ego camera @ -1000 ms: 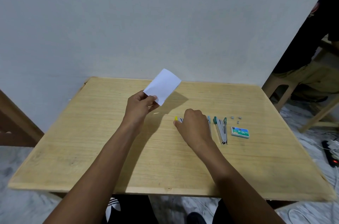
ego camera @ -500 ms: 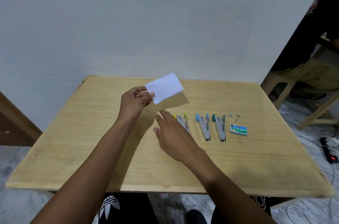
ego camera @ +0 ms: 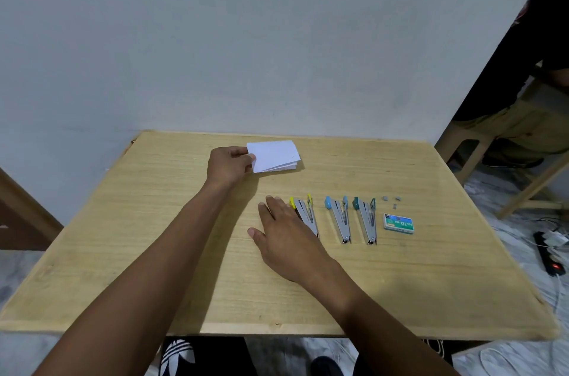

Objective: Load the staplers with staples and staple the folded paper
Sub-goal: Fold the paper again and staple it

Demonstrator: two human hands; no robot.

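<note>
Wooden table (ego camera: 154, 252): left hand (ego camera: 229, 164) pinches folded paper (ego camera: 272, 155); flat right hand (ego camera: 286, 237) half-hides yellow stapler (ego camera: 306, 214).

The wooden table (ego camera: 154, 252) bears folded paper (ego camera: 274, 155), three staplers (ego camera: 338, 218), a staple box (ego camera: 398, 223) and loose staples (ego camera: 391, 200).

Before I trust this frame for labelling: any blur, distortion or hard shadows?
Head view: wide-angle bending bows the table edges; centre is sharp, the staple box print readable; far right edge smears. Soft shadows only, right of the folded paper and left of the right hand. No glare.
</note>
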